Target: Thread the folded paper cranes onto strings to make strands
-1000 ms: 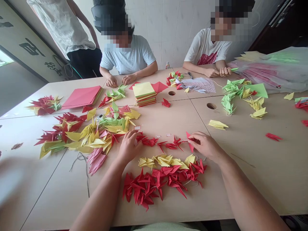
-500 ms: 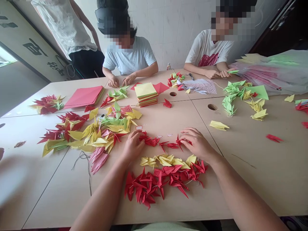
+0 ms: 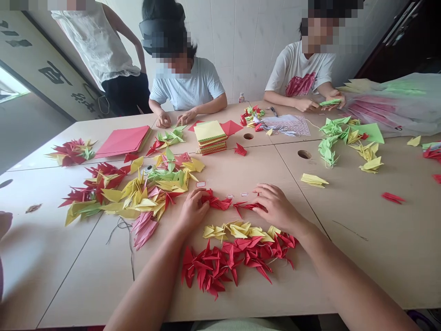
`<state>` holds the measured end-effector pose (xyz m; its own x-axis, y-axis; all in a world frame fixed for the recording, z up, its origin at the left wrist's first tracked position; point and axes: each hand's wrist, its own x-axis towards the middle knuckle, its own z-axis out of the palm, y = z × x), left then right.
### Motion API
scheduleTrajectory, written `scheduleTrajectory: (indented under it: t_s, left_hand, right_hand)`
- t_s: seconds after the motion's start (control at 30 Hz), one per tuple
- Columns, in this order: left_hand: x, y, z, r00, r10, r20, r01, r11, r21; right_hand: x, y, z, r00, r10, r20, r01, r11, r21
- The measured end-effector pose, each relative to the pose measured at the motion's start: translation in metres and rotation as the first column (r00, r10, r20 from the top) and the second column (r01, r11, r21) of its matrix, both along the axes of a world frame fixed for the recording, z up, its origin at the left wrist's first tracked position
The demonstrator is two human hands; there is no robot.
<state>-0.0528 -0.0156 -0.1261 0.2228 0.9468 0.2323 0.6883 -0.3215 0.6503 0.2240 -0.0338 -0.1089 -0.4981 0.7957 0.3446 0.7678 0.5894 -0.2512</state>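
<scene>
A short row of red paper cranes (image 3: 220, 202) lies across the table between my two hands. My left hand (image 3: 195, 208) has its fingers closed on the row's left end. At the right end, my right hand (image 3: 274, 202) curls its fingers over the red cranes, with the thumb side hidden. Just below runs a line of yellow cranes (image 3: 237, 230). Nearest to me is a heap of red cranes (image 3: 213, 266) with white string showing among them.
Mixed-colour cranes (image 3: 138, 188) are piled at left. Behind stand a paper stack (image 3: 210, 135) and red sheets (image 3: 122, 140). Green cranes (image 3: 327, 147) lie at right, beside a hole (image 3: 304, 155). Two people sit opposite; another stands at back left. Another hand (image 3: 4, 223) shows at the left edge.
My right hand has moved slightly left, closer to my left hand, and the red row is shorter. The seated person at right has raised a green folded bundle.
</scene>
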Motion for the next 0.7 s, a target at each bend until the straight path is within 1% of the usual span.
scheduleTrajectory:
  t_s: [0.1, 0.17, 0.3, 0.4, 0.53, 0.63, 0.7]
  left_hand:
    - [0.000, 0.000, -0.002, 1.000, -0.004, 0.013, 0.004, 1.000, -0.003]
    - [-0.001, 0.001, -0.003, 1.000, -0.013, 0.015, 0.013, 1.000, -0.004]
    - [-0.002, 0.002, -0.004, 1.000, -0.021, 0.014, 0.021, 1.000, 0.007]
    - [-0.002, 0.001, -0.005, 0.999, -0.019, 0.025, 0.019, 1.000, 0.013]
    - [-0.001, 0.001, -0.006, 0.999, -0.014, 0.030, 0.014, 1.000, 0.007]
    - [-0.001, 0.001, -0.005, 1.000, -0.013, 0.029, 0.013, 1.000, -0.001]
    - [-0.001, 0.001, -0.005, 0.999, -0.021, 0.028, 0.021, 1.000, 0.003]
  right_hand:
    - [0.003, 0.000, 0.001, 1.000, -0.024, 0.005, 0.024, 1.000, -0.003]
    - [-0.001, 0.000, 0.006, 1.000, -0.015, 0.004, 0.015, 1.000, -0.011]
    - [-0.021, 0.006, 0.012, 0.996, 0.065, 0.057, -0.063, 0.997, -0.036]
    - [-0.033, 0.012, 0.012, 0.989, 0.104, 0.106, -0.098, 0.993, -0.059]
    - [-0.031, 0.014, 0.010, 0.984, 0.102, 0.142, -0.092, 0.993, -0.077]
    - [-0.028, 0.012, 0.014, 0.988, 0.090, 0.123, -0.081, 0.993, -0.080]
    - [-0.033, 0.012, 0.018, 0.991, 0.094, 0.098, -0.087, 0.993, -0.075]
